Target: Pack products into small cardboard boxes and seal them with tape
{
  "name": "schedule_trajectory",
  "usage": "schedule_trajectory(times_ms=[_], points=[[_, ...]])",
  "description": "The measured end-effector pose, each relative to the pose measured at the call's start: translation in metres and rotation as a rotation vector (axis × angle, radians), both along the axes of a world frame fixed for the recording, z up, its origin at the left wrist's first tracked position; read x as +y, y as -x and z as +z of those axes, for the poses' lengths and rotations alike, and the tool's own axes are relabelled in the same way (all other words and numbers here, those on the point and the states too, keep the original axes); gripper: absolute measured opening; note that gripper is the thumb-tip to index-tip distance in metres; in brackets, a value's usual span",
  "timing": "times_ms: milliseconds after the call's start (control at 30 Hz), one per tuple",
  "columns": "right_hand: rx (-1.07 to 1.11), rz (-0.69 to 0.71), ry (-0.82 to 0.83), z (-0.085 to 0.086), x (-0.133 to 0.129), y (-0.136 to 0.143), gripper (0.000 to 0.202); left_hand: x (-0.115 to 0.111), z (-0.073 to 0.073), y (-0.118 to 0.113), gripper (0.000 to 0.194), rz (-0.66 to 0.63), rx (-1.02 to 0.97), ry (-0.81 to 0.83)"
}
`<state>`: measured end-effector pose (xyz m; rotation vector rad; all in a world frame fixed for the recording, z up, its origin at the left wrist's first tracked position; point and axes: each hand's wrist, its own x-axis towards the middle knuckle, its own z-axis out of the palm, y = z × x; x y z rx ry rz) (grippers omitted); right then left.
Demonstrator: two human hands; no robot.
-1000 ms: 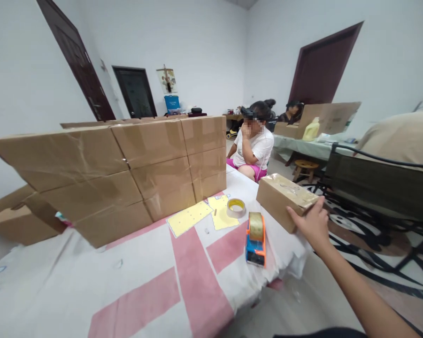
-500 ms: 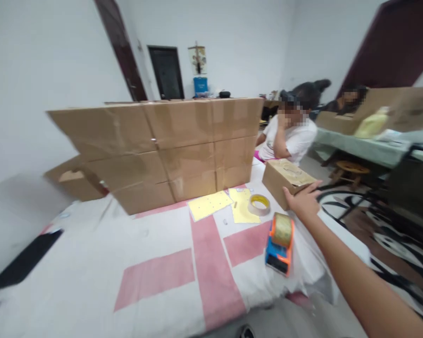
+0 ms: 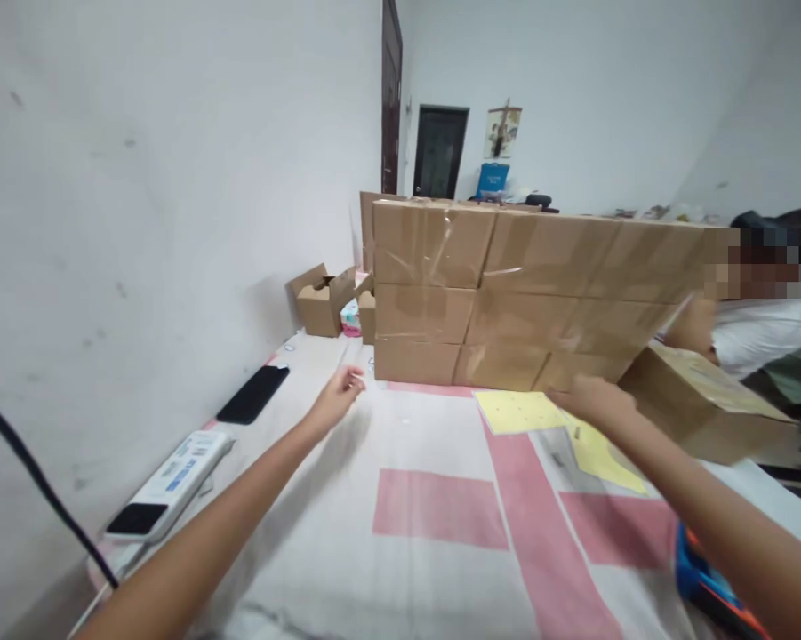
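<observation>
My left hand [image 3: 341, 391] is over the cloth-covered table [image 3: 320, 533], left of the stacked cardboard boxes [image 3: 533, 293], its fingers loosely apart and nothing in them. Above the yellow sheets [image 3: 520, 411] is my right hand [image 3: 593, 400], blurred by motion; its fingers are too smeared to read. A separate cardboard box [image 3: 713, 400] lies just right of my right hand. The blue and orange tape dispenser [image 3: 707, 569] is partly hidden below my right forearm.
At the left lie a black phone [image 3: 253, 395] and a white power strip [image 3: 180, 476] with a cable. A small open box [image 3: 320, 307] is by the wall. A person in a white shirt [image 3: 766, 333] sits at the right.
The view has turned left. My right hand has left the separate box and moved left over the yellow sheets. My left hand has come into view.
</observation>
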<state>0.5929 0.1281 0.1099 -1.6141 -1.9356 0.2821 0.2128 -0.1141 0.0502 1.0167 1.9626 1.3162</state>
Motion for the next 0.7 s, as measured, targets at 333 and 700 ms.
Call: schedule_trajectory(times_ms=[333, 700], points=[[-0.165, 0.756, 0.275, -0.029, -0.104, 0.374, 0.017, 0.124, -0.036, 0.192, 0.116, 0.685, 0.230, 0.128], [-0.440, 0.509, 0.159, -0.037, -0.019, 0.550, 0.046, 0.187, -0.097, 0.244, 0.111, 0.775, 0.510, 0.028]])
